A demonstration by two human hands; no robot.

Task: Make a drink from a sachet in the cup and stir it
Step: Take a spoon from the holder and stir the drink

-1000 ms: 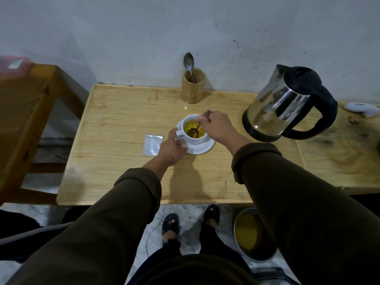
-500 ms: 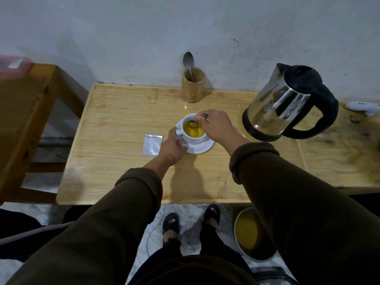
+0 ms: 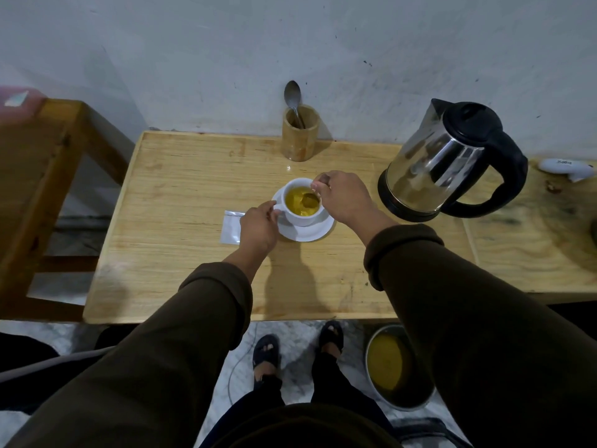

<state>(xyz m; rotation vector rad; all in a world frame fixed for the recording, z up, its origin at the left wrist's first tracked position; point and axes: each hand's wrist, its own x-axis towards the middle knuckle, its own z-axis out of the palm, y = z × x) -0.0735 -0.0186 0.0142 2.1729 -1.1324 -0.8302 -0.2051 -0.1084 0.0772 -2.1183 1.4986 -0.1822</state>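
Note:
A white cup [image 3: 303,216] of yellow drink stands on a white saucer [image 3: 318,232] in the middle of the wooden table [image 3: 181,263]. My left hand [image 3: 258,226] holds the cup's handle at its left side. My right hand [image 3: 344,197] is over the cup's right rim, pinching a spoon [image 3: 309,199] whose bowl sits in the liquid; its handle is mostly hidden by my fingers. A silver sachet [image 3: 230,230] lies flat just left of my left hand, partly covered by it.
A steel kettle [image 3: 452,163] with a black handle stands at the right. A bamboo holder [image 3: 299,133] with another spoon [image 3: 293,98] stands by the wall. A wooden bench [image 3: 38,169] is at the left. A metal pot [image 3: 395,367] sits on the floor beside my feet.
My right hand has circled the spoon in the cup, so the spoon bowl now lies toward the right side of the liquid. My left hand and the cup stayed in place.

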